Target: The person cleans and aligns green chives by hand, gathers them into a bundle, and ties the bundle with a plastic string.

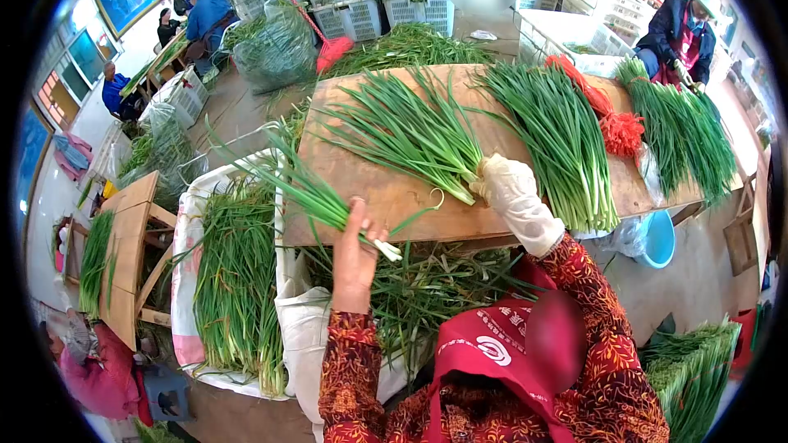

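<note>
My left hand [353, 261], bare, is closed around a small bunch of chives [322, 201]. Their white ends stick out past my fingers on the right, and the green leaves point up and left over the table's edge. My right hand [510, 197] wears a pale glove. It grips the white-stemmed end of a larger bunch of chives [414, 135] that lies fanned out on the wooden table [324, 234]; its fingertips are partly hidden. One loose curled stalk [427, 207] lies between my hands.
Right of my gloved hand lie a thick row of chives [558, 148] and red net ties [621, 133]. A lined crate of chives [238, 279] stands at left, with loose leaves [443, 283] below the table edge. A co-worker [680, 37] handles chives at the far right.
</note>
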Tool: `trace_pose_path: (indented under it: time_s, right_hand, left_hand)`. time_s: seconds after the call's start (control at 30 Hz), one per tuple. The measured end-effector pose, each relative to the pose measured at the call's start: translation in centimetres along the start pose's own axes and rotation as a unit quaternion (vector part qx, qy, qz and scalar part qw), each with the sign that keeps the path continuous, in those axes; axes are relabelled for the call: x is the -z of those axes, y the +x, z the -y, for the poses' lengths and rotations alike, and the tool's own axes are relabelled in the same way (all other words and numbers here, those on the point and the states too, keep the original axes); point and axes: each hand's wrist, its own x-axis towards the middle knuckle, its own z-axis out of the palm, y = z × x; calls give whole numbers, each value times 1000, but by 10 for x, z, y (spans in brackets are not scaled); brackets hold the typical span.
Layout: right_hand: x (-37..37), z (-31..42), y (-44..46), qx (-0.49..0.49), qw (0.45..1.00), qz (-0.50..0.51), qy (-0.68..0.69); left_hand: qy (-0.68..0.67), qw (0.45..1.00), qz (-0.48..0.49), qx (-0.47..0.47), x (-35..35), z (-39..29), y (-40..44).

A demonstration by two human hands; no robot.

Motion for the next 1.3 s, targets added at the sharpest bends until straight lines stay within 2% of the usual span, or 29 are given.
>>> trace_pose_path:
  time_s: [0.07,0.3,0.33,0.37,0.43,0.47,0.57,0.63,0.8,0.9,0.93,1.03,1.07,1.1,1.2,1.27,1.3]
  right_hand:
    - [-7,-4,2,-15,999,34,-15]
    - [-3,2,-3,-7,998,-56,22]
    - [2,6,-4,-37,998,-28,42]
    - [9,9,-5,-73,986,-6,152]
    - [22,19,-11,-140,919,43,365]
    - [33,26,-15,-162,884,104,427]
    - [41,54,-37,-153,731,170,643]
    - [28,63,-47,-143,713,201,657]
    - [14,70,-54,-123,627,212,740]
    - [15,76,-57,-148,629,218,732]
    - [10,74,-57,-131,646,232,716]
    - [20,73,-54,-130,717,181,661]
    - [33,82,-51,-96,710,106,690]
    - [30,79,-44,-76,762,81,638]
    - [16,81,-28,-126,793,105,586]
    - [12,86,-22,-168,805,132,553]
    - [10,86,-22,-165,791,126,575]
  left_hand:
    - [-11,1000,0,21,-11,13,-3]
    - [18,998,43,32,-25,43,-9]
    - [22,998,51,36,-27,45,-10]
    - [26,997,56,37,-28,47,-10]
    - [30,997,58,50,-28,52,-7]
    - [25,997,46,50,-32,52,-7]
    - [-12,998,35,43,-38,55,-2]
    - [-28,997,50,45,-44,50,-4]
    - [-70,995,60,43,-35,43,-10]
    - [-44,994,93,26,-36,35,-15]
    - [-19,995,96,19,-34,34,-14]
    - [54,995,74,28,-28,30,-17]
    - [77,995,60,35,-29,29,-18]
    - [96,993,62,38,-27,31,-19]
    - [154,985,59,47,-18,37,-20]
    - [135,989,45,34,-18,36,-23]
    - [124,991,37,28,-17,34,-24]
